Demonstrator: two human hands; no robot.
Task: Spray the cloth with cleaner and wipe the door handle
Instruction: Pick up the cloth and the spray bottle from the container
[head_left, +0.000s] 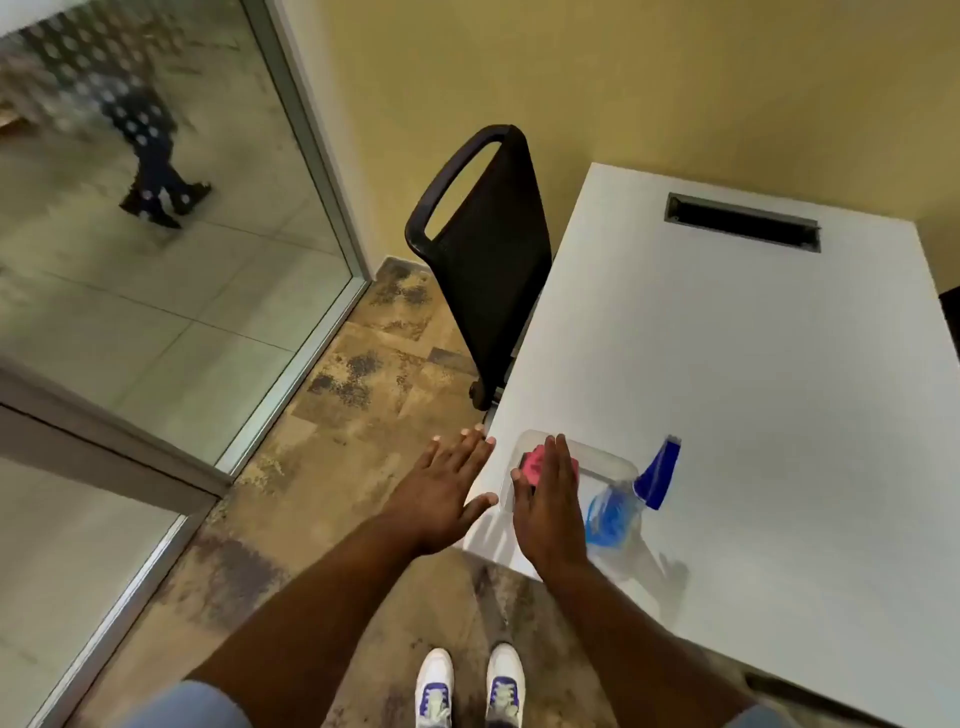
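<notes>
Glass door (171, 270) sitting far left, black chair (488, 260) btwn it & the white table (727, 364). Left hand (441, 493) hovering flat, fingers spread, w/ nothing in it. Right hand (550, 499) hanging open over the pink cloth (535, 465) in a clear tray (602, 462). Blue spray bottle (634, 493) standing just right of the tray.

Both hands are flat and empty: the right hand (548, 499) hovers over the pink cloth (535, 466) in a clear tray (608, 462), the left hand (441, 493) just off the bench (727, 364) corner, spray bottle (631, 499) right of them.
</notes>
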